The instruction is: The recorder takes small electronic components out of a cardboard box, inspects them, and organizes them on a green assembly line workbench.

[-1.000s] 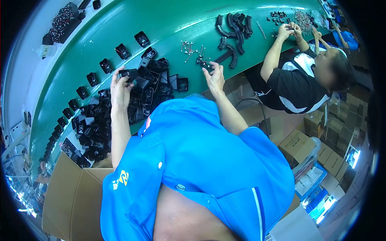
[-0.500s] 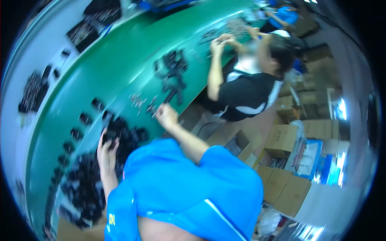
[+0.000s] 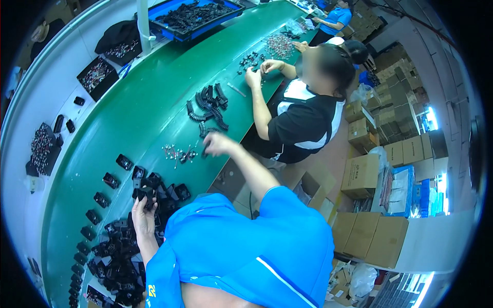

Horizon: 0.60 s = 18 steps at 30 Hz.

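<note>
My left hand (image 3: 143, 218) is closed around a black plastic housing (image 3: 146, 196), held at the upper edge of a heap of similar black housings (image 3: 120, 256). My right hand (image 3: 221, 145) reaches over the green table (image 3: 149, 118) with its fingers drawn together. A small dark piece shows at its fingertips; its kind is too hard to make out. Just left of that hand lie small parts with red and light-coloured wires (image 3: 177, 155). Beyond it are several curved black ribbed strips (image 3: 208, 105).
Single black housings (image 3: 101, 199) line the table's left side in a curved row. A co-worker in black and white (image 3: 310, 113) works close by on the right. Farther up stands a blue tray (image 3: 192, 18) of black parts. Cardboard boxes (image 3: 370, 238) stack at right.
The view has shifted and sharpened. My right hand has moved slightly nearer the ribbed strips. My left hand still holds a housing, now raised more upright in its fingers.
</note>
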Available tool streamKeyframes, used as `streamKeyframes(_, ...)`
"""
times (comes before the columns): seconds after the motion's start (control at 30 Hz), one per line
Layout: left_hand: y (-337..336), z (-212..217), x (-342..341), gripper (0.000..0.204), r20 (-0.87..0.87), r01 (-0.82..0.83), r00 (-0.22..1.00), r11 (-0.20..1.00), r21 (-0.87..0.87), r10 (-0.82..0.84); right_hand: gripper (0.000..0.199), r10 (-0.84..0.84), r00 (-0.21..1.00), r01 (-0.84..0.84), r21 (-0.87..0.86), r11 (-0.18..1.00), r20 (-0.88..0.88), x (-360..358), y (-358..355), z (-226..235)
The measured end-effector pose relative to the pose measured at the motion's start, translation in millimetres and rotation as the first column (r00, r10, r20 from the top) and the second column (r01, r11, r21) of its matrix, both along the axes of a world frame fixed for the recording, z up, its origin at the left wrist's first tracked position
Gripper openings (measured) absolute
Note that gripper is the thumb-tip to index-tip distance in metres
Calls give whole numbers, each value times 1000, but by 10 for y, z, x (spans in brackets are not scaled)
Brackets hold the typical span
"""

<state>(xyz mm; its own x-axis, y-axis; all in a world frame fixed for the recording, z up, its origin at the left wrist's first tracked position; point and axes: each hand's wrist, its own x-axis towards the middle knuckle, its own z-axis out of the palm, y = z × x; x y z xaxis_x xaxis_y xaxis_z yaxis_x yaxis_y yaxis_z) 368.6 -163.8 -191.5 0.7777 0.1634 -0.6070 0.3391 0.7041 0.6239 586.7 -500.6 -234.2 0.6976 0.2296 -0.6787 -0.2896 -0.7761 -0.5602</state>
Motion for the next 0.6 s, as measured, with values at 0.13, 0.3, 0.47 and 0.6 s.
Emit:
streamKeyframes(0.13, 43, -58, 1, 46, 48, 48, 998, 999, 4, -48, 49, -257, 801, 251, 87, 964, 541, 837, -679, 417)
streamKeyframes(0.3, -105, 129, 33, 50, 35, 49, 998, 999, -1, -49, 79, -465, 34, 435, 406, 804, 885, 1634, -1375, 706)
streamKeyframes(0.47, -102, 115, 16, 50, 105, -7, 994, 999, -50, 13, 54, -737, 552, 289, 741, 607, 389, 1030, -279, 834)
streamKeyframes(0.6, -152, 239, 118, 50, 165, -7, 986, 998, -58, 16, 26, -613, 788, 287, 850, 442, 53, -42, 639, 700)
